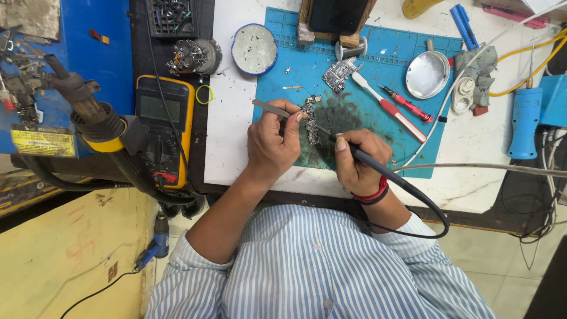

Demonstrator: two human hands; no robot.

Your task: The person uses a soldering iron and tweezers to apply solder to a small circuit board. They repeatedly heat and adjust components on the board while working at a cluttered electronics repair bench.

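I am pinching tweezers [273,108] in my left hand [273,143] and gripping the soldering iron [354,155] in my right hand [354,160], working the thin, fragile circuit board [311,121] lying between them, best held by its edges

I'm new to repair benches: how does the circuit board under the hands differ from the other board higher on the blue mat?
The held circuit board is narrow, dark and pinned by the left hand. The loose board is broader, silvery, tilted and untouched. Both lie on the blue mat.

Yellow multimeter [163,127] (left), toothbrush [390,106].
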